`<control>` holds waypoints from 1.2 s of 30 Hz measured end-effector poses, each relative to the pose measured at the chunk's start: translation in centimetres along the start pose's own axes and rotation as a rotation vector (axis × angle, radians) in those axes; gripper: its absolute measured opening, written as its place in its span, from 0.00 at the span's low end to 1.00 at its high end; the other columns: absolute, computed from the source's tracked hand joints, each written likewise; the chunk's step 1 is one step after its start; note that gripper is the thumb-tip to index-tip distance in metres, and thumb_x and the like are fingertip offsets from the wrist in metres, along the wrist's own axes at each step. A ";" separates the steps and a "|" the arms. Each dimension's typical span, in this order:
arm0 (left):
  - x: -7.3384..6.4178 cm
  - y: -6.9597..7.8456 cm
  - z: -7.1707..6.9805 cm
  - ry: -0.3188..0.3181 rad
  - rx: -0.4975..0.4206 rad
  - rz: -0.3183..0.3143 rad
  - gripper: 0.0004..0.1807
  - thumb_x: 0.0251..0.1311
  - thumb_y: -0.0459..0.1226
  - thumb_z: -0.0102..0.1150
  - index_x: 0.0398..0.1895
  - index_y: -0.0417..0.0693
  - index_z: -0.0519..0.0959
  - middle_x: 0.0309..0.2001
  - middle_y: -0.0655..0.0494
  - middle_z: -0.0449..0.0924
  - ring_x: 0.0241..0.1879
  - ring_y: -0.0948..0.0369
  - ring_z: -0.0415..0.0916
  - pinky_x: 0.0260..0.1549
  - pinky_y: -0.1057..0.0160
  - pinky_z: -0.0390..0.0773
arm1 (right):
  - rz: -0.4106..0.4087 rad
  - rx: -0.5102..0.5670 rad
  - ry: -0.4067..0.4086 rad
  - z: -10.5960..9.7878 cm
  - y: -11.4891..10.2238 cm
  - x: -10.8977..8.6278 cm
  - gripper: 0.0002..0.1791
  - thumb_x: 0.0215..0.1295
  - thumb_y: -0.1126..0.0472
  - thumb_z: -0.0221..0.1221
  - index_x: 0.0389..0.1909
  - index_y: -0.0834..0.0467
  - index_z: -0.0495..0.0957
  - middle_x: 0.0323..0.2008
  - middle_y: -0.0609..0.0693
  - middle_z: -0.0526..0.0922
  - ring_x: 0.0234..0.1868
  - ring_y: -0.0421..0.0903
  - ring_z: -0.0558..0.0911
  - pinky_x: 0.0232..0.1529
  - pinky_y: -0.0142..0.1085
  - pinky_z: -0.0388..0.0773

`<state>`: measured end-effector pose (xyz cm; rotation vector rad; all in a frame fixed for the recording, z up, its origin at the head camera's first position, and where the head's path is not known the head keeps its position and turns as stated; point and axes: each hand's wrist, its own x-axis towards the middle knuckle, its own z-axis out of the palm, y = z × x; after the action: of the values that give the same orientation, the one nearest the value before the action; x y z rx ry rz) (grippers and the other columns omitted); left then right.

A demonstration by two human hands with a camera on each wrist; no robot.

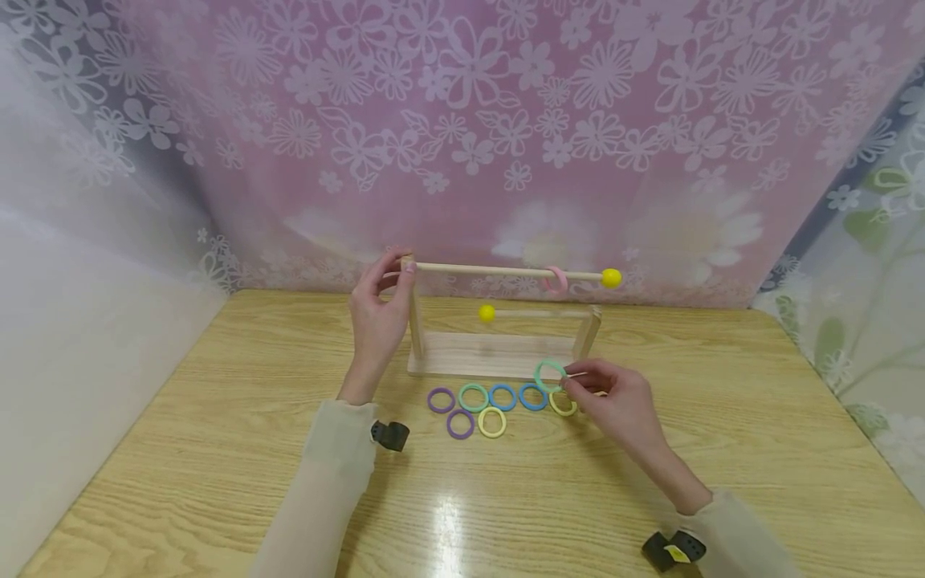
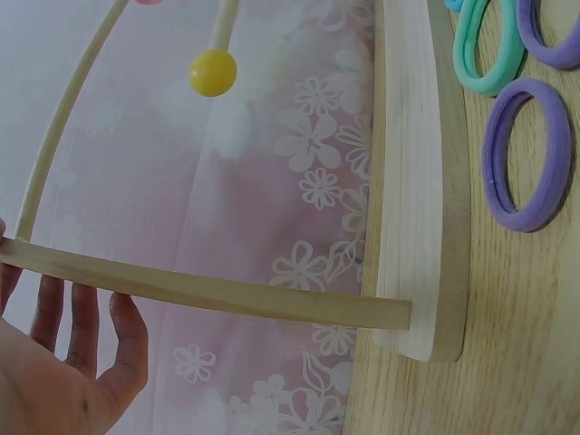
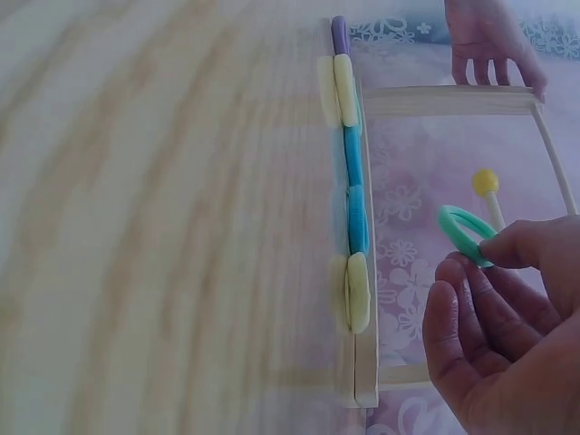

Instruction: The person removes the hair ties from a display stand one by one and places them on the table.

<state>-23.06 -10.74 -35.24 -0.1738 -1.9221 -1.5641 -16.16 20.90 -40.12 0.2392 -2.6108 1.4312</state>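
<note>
A wooden stand [image 1: 491, 353] has two posts, each bearing a horizontal rod with a yellow ball at its end. My left hand [image 1: 381, 309] grips the top of the taller left post [image 2: 208, 288], thumb on the near side. On the upper rod [image 1: 491, 270] hangs a pink hair tie [image 1: 556, 280]. Between thumb and fingers, my right hand [image 1: 621, 401] pinches a green hair tie [image 3: 464, 234], raised above the table in front of the stand. The lower rod [image 1: 542, 313] carries no ring. Part of a yellow hair tie [image 1: 563, 403] is hidden behind the right hand's ring.
Several hair ties lie in front of the stand's base: purple [image 1: 441, 400], green [image 1: 474, 398], blue [image 1: 503, 397] and yellow [image 1: 492, 422]. The wooden table [image 1: 217, 449] ends at a pink floral curtain [image 1: 470, 144] behind the stand.
</note>
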 end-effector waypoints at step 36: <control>-0.1 0.0 0.0 0.005 -0.015 -0.007 0.15 0.71 0.44 0.61 0.56 0.51 0.84 0.51 0.48 0.84 0.47 0.53 0.84 0.36 0.71 0.82 | 0.068 -0.055 -0.284 1.2 -0.6 -0.8 0.08 0.63 0.62 0.68 0.42 0.57 0.86 0.31 0.52 0.91 0.24 0.40 0.82 0.23 0.30 0.76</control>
<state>-22.99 -10.72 -35.25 -0.1689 -1.9094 -1.5821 -15.38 19.62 -40.47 0.3754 -2.9059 1.4381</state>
